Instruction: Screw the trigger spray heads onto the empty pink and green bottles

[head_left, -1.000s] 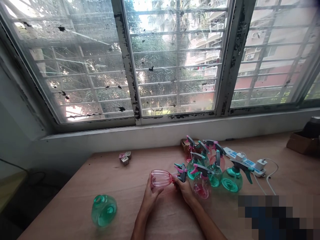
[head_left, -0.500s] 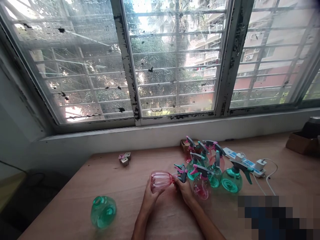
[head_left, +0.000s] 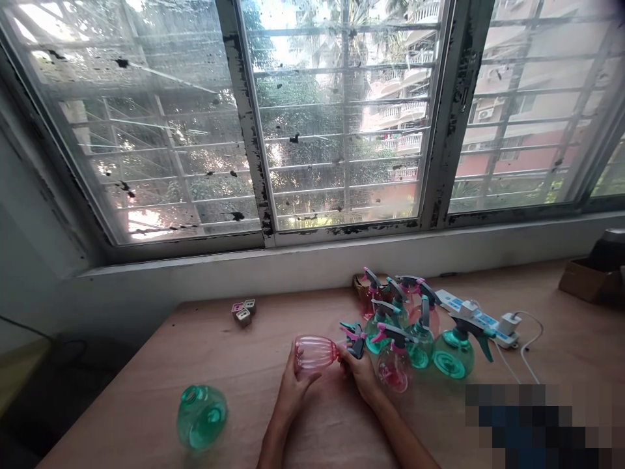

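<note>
A clear pink spray bottle (head_left: 315, 352) without a spray head lies sideways between my hands, its neck to the right. My left hand (head_left: 295, 384) cups its base end, fingers behind it and the thumb just under its near side. At the neck, my right hand (head_left: 359, 368) is closed, its fingers around the mouth end; part of the grip is hidden. Just behind the right hand are loose spray heads (head_left: 355, 335) in grey, pink and teal. An open green bottle (head_left: 202, 417) stands on the table to the left.
Several pink and green bottles with trigger heads (head_left: 395, 358) stand close on the right. Behind them are a brown box (head_left: 361, 286) and a power strip (head_left: 481, 319) with cables. Three small square pieces (head_left: 243, 312) sit on the table (head_left: 215, 352) near the window wall.
My left thumb has moved slightly away from the pink bottle's near side. The right hand stays at the neck, and the other bottles have not moved.
</note>
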Tool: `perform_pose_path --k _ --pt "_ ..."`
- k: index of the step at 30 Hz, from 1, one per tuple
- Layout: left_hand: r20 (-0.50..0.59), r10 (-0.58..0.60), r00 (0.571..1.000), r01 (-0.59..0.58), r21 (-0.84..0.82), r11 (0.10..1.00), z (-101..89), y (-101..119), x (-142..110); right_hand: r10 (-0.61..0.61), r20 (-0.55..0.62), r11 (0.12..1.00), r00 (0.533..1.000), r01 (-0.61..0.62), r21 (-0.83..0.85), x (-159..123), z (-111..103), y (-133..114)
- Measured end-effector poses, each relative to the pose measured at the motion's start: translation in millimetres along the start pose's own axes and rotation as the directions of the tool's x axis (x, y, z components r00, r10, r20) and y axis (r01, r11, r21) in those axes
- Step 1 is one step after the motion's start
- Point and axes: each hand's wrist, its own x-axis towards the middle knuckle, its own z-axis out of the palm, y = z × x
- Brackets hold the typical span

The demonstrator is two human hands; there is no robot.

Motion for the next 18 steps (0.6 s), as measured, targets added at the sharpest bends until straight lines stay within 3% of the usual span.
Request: perform_pose_path --k 7,14,18 --pt "0.038 -0.044 0.998 0.044 -0.007 0.999 0.8 -0.1 0.2 0.006 -0.005 1.0 1.0 -0.006 -0.006 -0.9 -0.2 0.6" --pt "-0.008 0.07 0.998 -0.069 0.07 0.995 -0.7 3.7 -0.7 0.009 -0.035 1.0 0.999 -0.008 0.018 0.8 0.6 -1.4" --pt "0.025 0.061 0.998 -0.062 0.073 0.995 -1.6 3.1 -1.0 0.025 -0.047 0.999 0.999 -0.024 0.026 0.8 0.4 -1.5"
